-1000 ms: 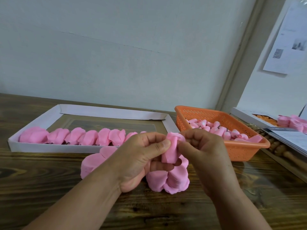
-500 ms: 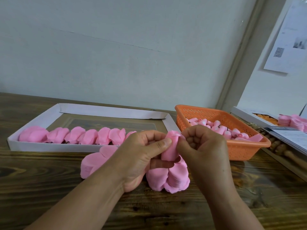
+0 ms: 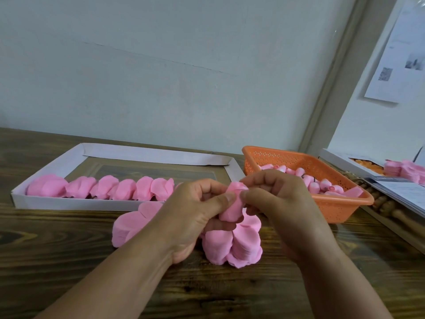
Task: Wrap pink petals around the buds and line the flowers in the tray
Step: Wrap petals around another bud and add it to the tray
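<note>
Both hands meet over the table's middle, holding one pink flower (image 3: pixel 233 203), a bud with a petal curled around it. My left hand (image 3: pixel 195 215) pinches its side with thumb and fingers. My right hand (image 3: pixel 282 203) presses the petal at the top edge. Stacks of loose pink petals (image 3: pixel 232 245) lie on the wood right under my hands, with more petals (image 3: pixel 131 224) to the left. The white tray (image 3: pixel 69 202) behind holds a row of finished pink flowers (image 3: pixel 103 187) along its front wall. An orange basket (image 3: pixel 340 208) of buds sits to the right.
The table is dark wood (image 3: pixel 57 261). At the far right lie a white box (image 3: pixel 340 160) with orange pieces, another pink petal pile (image 3: pixel 407 169), papers (image 3: pixel 400 187) and wooden rods (image 3: pixel 391 210). A wall rises close behind the tray.
My right hand's fingers have curled tighter over the top of the flower, pressing the petal closer around the bud. The left hand holds nearly still.
</note>
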`<state>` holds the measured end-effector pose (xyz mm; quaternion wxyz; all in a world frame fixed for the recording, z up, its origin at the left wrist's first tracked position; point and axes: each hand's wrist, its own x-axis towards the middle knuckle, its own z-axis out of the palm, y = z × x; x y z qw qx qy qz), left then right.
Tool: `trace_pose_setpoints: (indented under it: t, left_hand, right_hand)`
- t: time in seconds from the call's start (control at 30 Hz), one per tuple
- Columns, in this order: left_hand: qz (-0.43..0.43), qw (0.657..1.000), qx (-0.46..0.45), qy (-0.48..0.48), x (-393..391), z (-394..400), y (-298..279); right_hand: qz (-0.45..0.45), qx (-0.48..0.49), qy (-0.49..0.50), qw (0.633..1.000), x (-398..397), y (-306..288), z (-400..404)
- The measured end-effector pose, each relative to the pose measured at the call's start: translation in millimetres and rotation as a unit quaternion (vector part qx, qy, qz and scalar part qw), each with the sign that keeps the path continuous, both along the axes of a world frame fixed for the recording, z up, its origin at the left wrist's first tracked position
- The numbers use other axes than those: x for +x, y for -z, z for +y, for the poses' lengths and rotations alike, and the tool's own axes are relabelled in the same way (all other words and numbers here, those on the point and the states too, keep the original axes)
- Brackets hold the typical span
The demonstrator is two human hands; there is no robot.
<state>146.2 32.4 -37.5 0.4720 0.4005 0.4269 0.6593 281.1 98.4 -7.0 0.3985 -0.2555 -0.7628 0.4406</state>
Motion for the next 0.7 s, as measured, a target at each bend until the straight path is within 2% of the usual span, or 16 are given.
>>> trace_pose_setpoints:
  t: [0.2, 0.4, 0.7]
  left_hand:
    - [0.016, 1.0, -0.007, 0.023, 0.9, -1.5, -0.7]
    - [-0.026, 0.999, -0.021, 0.03, -1.4, -1.2, -2.7]
    - [-0.035, 0.998, -0.018, 0.041, -0.8, -1.6, -3.3]
  right_hand:
    - [-0.001, 0.019, 0.039, 0.999, -3.6, 2.4, 4.3]
    - [0.016, -0.038, -0.027, 0.999, 0.4, 1.1, 1.7]
    - [0.058, 0.02, 0.047, 0.997, -11.0, 8.3, 0.2]
